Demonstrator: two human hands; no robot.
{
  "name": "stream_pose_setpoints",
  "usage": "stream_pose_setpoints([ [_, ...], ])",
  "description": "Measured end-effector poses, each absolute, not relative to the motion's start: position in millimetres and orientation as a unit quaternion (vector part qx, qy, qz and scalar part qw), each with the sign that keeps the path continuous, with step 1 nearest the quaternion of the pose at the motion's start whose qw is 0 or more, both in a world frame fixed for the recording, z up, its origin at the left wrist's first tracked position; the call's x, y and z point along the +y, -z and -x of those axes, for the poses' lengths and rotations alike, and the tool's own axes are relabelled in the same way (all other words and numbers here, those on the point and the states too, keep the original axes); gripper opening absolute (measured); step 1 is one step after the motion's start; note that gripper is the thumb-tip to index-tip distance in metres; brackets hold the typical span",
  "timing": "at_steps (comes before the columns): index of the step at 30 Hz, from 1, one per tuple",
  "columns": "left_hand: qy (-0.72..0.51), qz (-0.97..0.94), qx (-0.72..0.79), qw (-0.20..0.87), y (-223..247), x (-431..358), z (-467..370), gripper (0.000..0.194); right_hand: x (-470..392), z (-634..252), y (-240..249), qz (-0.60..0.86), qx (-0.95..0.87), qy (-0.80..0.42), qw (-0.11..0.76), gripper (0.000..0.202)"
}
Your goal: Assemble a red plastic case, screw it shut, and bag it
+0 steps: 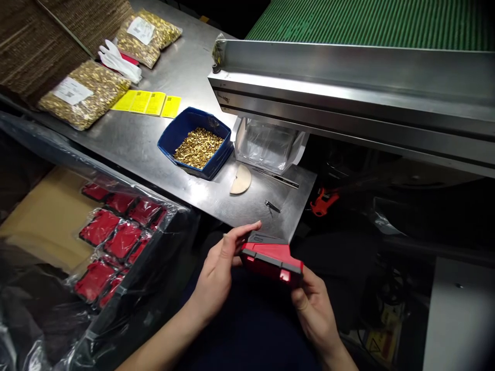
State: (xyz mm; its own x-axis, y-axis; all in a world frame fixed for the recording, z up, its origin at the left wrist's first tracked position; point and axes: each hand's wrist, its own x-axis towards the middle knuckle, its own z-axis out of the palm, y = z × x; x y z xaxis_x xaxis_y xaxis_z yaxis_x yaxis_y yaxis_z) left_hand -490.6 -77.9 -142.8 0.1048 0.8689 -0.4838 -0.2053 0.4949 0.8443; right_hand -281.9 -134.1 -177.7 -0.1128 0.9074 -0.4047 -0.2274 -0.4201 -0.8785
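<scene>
Metal table [141,147], green belt [371,24], red part [273,252]

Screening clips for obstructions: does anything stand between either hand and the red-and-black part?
Nothing visible does. The right hand grips the red-and-black part at its right end; the left hand is against its left end.

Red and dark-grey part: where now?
In the head view, lower centre, slightly right: the red and dark-grey part is held between the left hand and right hand, by the metal table's near corner.
</scene>
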Motion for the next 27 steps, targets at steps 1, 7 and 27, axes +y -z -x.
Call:
stream_pose_setpoints([
  [1, -0.399, -0.309, 0.527, 0.684, 141, -78, 491, 0.06, -136, 281, 183, 0.51, -0.279, -0.679, 0.448, 0.048],
  [7, -0.351, -0.427, 0.45, 0.701, 127, -85, 493, 0.052, -131, 280, 199, 0.453, -0.063, -0.747, 0.483, 0.038],
  [27, -0.351, -0.341, 0.527, 0.695, 146, -82, 485, 0.054, -134, 284, 201, 0.519, -0.376, -0.629, 0.44, 0.05],
])
